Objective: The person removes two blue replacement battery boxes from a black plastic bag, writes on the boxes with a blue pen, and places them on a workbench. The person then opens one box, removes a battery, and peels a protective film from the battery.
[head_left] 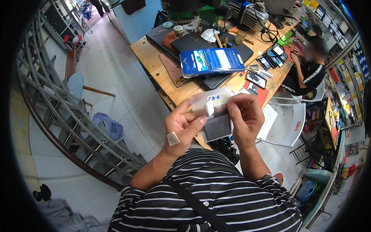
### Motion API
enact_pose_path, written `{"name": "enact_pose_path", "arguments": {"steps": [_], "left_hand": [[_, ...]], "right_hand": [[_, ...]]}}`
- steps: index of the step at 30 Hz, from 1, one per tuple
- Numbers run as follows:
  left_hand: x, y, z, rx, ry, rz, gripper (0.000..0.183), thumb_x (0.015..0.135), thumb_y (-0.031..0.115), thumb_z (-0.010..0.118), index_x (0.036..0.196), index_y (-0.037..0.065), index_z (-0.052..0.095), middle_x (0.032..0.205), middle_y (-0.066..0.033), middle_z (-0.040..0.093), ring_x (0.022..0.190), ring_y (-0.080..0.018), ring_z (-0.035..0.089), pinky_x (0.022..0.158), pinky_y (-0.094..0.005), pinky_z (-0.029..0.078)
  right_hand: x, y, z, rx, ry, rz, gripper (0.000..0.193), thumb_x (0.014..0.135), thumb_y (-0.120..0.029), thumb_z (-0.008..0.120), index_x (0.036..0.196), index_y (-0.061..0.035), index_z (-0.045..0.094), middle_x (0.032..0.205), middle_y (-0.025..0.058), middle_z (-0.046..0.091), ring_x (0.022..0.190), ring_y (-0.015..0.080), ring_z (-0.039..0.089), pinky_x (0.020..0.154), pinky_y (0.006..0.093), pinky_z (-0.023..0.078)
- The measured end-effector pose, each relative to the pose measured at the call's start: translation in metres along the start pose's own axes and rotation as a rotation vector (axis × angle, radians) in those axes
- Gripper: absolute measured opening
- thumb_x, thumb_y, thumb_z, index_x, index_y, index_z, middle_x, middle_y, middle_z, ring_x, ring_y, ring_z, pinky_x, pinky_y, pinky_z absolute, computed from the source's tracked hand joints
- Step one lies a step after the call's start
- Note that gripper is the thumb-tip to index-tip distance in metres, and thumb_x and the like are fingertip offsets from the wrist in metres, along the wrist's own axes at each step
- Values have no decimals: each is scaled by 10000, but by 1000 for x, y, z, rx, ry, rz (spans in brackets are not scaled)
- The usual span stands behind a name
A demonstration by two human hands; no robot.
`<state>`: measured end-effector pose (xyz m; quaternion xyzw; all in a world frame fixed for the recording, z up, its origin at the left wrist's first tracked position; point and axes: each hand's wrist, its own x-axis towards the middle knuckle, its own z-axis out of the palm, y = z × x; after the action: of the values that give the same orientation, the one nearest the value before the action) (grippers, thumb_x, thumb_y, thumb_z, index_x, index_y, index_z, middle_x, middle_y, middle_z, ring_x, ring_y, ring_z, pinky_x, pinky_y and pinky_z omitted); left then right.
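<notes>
In front of my chest, a translucent plastic sheet [199,101] with a pale label [219,100] marked in blue ink is held between both hands. My left hand [181,125] is closed on its left side, thumb against fingers. Beside that thumb a small white curled piece [209,108] sticks up. The sheet's right edge is pinched by my right hand [247,118]. Below the label hangs a flat dark grey rectangular panel [217,128]; whether it lies inside the sheet or behind it, I cannot tell. A beige square patch [173,138] is stuck near my left wrist.
Beyond my hands stands a wooden workbench [154,71] bearing a blue box [212,62], dark laptops [193,40], and phones [256,79]. Another person [309,71] sits at its right. A white chair [291,123] is at right; a metal stair railing [73,131] and purple basket [110,125] at left.
</notes>
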<state>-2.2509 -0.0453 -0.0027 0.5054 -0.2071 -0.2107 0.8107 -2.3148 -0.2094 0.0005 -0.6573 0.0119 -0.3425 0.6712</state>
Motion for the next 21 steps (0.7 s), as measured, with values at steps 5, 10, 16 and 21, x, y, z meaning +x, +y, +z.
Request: {"name": "enact_pose_path", "arguments": {"steps": [5,10,16,21], "left_hand": [[1,1,-1,159,57,47,320,999,124,627,1244,-80,652,1029,-118,741,873,-93,682,718,-203,528],[1,6,5,184,87,45,311,1038,156,584,1205,-93,665,1004,-100,729,852,-79,652,724,-207,519],[3,1,-3,118,107,25,327,1056,202,564,1133,-84,701,950,-63,721,814,-64,608,729,-206,482],[6,2,-6,-3,115,35,329,1048,205,569,1113,-86,708,946,-93,736,848,-90,637,770,-217,487]], "right_hand": [[5,-1,2,-340,-190,-182,275,861,-23,749,1109,43,651,1198,159,616,1092,198,638,924,295,510],[6,-3,6,-573,-125,-303,481,733,-140,869,1151,0,677,1314,213,592,1197,323,611,1007,413,486],[9,-1,3,-513,-125,-340,441,731,-162,874,1111,-15,706,1274,220,622,1163,348,632,980,418,493],[9,7,-8,-376,-113,-142,303,789,-72,820,1068,-1,722,1218,210,653,1141,336,638,964,402,501]]}}
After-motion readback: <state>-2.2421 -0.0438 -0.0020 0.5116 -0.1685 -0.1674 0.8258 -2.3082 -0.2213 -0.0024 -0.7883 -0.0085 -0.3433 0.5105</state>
